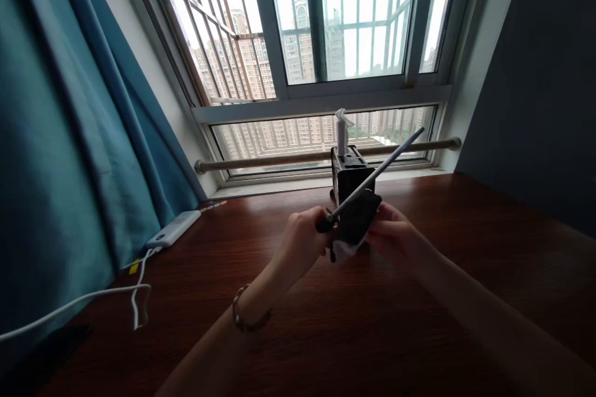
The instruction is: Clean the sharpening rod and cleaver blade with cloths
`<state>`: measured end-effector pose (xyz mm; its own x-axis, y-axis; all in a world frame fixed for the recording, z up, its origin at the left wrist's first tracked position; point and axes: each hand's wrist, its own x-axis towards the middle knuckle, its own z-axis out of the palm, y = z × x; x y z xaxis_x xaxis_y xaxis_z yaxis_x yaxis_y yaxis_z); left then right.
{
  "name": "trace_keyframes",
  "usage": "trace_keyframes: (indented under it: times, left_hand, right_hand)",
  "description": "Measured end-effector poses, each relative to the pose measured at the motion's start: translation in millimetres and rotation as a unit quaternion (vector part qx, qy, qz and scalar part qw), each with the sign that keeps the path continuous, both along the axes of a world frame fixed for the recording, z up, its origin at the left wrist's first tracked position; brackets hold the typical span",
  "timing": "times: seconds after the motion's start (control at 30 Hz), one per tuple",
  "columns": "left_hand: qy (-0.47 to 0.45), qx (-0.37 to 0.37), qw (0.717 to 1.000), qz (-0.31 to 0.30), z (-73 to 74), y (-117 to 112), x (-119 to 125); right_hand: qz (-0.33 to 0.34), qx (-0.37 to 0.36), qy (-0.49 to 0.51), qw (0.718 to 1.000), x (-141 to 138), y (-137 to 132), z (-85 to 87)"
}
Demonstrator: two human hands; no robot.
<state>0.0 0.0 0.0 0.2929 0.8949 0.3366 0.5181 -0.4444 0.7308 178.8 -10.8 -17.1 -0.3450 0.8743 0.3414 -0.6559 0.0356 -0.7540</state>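
Centre of the frame: the pale rod point(379, 172) lies obliquely above the reddish-brown tabletop point(335, 335), its long axis running from lower left to upper right and its free tip pointing toward the upper right. The left hand point(305, 232) has its fingers closed around the rod's dark handle point(325, 222) (a bracelet point(238, 317) encircles this wrist). The right hand point(391, 232), right of centre, pinches the edge of a black cloth point(359, 214), which hangs just below the rod and shows a whitish patch along its lower edge; whether cloth and rod touch is unclear. Behind the rod stands a black box point(351, 180), bearing an upright white object point(341, 136). At left, a white device point(174, 228) rests beside the blue curtain point(116, 136).
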Motion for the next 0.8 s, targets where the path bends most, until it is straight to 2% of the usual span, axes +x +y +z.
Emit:
trace_keyframes:
  times: [0.1, 0.2, 0.3, 0.4, 0.47, 0.53, 0.57, 0.63, 0.67, 0.73, 0.8]
  left_hand:
    - [-0.023, -0.017, 0.999, -0.031, -4.2, 1.8, 2.4]
    - [-0.034, -0.048, 0.997, -0.059, -9.9, 2.4, 7.0]
    - [-0.055, -0.074, 0.994, -0.060, -15.0, 1.1, 12.9]
    - [-0.091, -0.106, 0.988, -0.061, -16.7, 0.0, 17.6]
    - [-0.115, -0.145, 0.980, -0.077, -15.7, -0.2, 19.0]
    - [-0.143, -0.199, 0.964, -0.103, -13.2, -1.0, 19.3]
    - [-0.158, -0.230, 0.953, -0.118, -11.4, -1.7, 19.0]
    - [-0.192, -0.296, 0.923, -0.151, -7.2, -3.5, 18.0]
    - [-0.209, -0.328, 0.906, -0.167, -4.8, -4.5, 17.2]
    - [-0.241, -0.381, 0.871, -0.196, 0.1, -5.9, 15.3]
    - [-0.270, -0.412, 0.842, -0.220, 4.2, -6.2, 12.8]
  right_hand:
    - [-0.019, 0.030, -0.098, 0.995, -7.9, -2.0, -6.0]
    - [-0.144, 0.099, -0.229, 0.958, -8.7, -0.2, -12.9]
    - [-0.266, 0.194, -0.356, 0.875, -6.7, -0.5, -18.0]
    - [-0.362, 0.310, -0.456, 0.752, -5.1, -2.2, -22.3]
    - [-0.399, 0.376, -0.486, 0.681, -3.8, -2.8, -24.9]
    - [-0.421, 0.424, -0.495, 0.631, -2.1, -3.2, -26.7]
    - [-0.427, 0.443, -0.490, 0.618, -1.1, -3.3, -27.0]
    - [-0.432, 0.464, -0.458, 0.623, 0.9, -3.2, -26.9]
    - [-0.435, 0.458, -0.435, 0.641, 1.7, -2.6, -26.7]
    - [-0.450, 0.392, -0.387, 0.703, 3.1, 0.3, -26.7]
    - [-0.452, 0.263, -0.327, 0.787, 4.1, 6.2, -27.9]
